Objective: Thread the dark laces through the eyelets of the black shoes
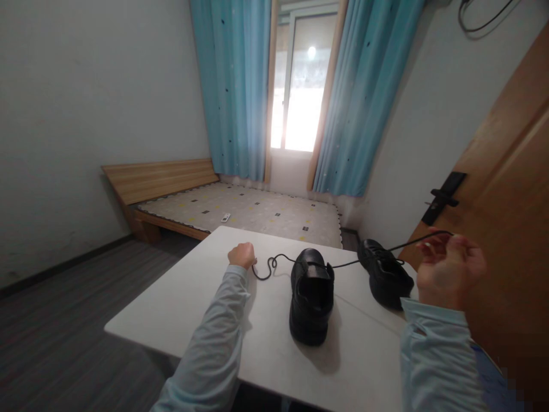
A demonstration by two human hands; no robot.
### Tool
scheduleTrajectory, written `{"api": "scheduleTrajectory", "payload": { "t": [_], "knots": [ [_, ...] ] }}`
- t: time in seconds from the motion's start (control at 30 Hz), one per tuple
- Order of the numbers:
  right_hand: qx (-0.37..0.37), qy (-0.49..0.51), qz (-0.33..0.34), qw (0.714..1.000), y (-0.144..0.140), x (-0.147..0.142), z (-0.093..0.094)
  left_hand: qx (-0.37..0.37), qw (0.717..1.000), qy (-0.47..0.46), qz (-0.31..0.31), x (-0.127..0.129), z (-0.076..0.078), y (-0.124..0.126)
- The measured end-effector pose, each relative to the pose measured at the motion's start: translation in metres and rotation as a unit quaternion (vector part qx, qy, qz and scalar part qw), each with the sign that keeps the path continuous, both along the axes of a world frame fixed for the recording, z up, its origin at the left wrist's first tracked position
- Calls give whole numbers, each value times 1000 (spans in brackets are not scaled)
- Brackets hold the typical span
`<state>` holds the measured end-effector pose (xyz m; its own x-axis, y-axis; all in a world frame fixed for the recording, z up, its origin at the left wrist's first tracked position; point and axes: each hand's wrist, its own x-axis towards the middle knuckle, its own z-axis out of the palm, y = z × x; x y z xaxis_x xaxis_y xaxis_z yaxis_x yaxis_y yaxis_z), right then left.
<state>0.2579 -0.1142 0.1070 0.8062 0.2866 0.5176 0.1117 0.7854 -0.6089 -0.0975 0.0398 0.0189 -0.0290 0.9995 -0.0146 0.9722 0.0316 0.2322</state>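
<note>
On the white table (189, 303) stands a black shoe (311, 329), its heel toward me. A thin black shoelace (285, 256) runs through the shoe's upper part and trails out both sides, curling on the left. My left hand (241, 255) is closed in a fist at the table's far side, where the lace's left end meets it. Farther right, a second black shoe (384, 280) sits near the table's right edge, with lace across its front. Raised beside it, my right hand (448, 266) pinches a lace that stretches up from this shoe.
Beyond the table is a low bed with a patterned mattress (257, 214) and a small white remote (225, 217) on it. A wooden door (493, 229) with a black handle (444, 197) is close on the right. Blue curtains (235, 86) frame the window.
</note>
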Motion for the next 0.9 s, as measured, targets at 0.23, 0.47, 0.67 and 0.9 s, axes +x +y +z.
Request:
{"api": "scheduleTrajectory", "payload": {
  "t": [0.23,0.47,0.67,0.9],
  "knots": [
    [-114,-110,150,976,17,-56,-5,125,955,-212,-168,22,24,-10],
    [-247,-272,270,890,28,-98,-29,2,757,-562,-334,67,35,-40],
    [-303,-321,263,858,32,-109,-37,-98,685,-650,-313,81,35,-56],
    [-312,-324,240,860,34,-110,-40,-143,658,-661,-332,85,30,-59]
  ]
}}
